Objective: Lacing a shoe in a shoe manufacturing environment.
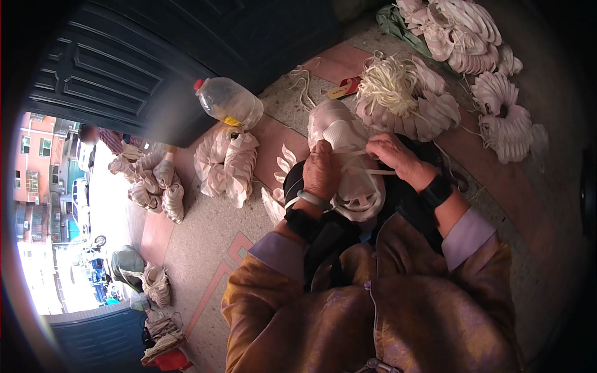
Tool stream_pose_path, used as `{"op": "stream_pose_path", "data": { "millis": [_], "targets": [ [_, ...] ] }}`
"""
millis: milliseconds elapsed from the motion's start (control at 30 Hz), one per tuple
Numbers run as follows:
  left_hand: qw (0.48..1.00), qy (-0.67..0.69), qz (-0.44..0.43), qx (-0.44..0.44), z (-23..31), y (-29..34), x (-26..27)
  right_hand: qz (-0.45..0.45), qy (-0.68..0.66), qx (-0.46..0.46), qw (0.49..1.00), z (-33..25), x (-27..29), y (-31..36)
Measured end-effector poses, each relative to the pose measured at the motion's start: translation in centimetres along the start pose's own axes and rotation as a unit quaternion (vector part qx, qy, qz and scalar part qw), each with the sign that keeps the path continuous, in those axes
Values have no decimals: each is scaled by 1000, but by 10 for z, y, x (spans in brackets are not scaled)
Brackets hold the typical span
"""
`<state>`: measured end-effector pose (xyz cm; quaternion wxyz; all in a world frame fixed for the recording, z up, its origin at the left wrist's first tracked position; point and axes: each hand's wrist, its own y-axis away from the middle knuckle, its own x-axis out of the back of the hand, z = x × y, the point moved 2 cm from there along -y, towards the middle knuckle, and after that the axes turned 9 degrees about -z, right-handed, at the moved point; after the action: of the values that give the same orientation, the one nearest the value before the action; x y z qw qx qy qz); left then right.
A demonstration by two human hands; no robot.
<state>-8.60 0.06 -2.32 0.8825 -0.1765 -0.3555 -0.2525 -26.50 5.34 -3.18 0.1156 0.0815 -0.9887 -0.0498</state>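
Note:
A white shoe upper rests on my lap, its heel toward me and its toe pointing away. Pale laces cross over its opening. My left hand is closed at the left edge of the upper, thumb pressed near the tongue. On the other side my right hand pinches a flat lace, fingers bent together. The lace end inside the right fingers is hidden. A loose bundle of cream laces lies beyond the right hand, on top of a fanned row of uppers.
More stacked uppers lie at the far right, the right and the left. A clear plastic jug with a red cap stands by the dark doors. Another person is at the far left near more uppers.

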Motion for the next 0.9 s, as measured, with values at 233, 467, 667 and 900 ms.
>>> {"op": "stream_pose_path", "data": {
  "millis": [233,467,667,900],
  "targets": [
    [999,-25,28,-20,-10,8,-1,42,129,10,991,-7,7,-6],
    [1000,3,18,24,-3,12,7,47,66,-79,994,5,10,-10],
    [992,-1,-123,29,4,28,26,54,82,-4,995,17,7,-7],
    [986,102,-107,71,-8,50,42,27,-163,-32,986,14,3,-1]
  ]
}}
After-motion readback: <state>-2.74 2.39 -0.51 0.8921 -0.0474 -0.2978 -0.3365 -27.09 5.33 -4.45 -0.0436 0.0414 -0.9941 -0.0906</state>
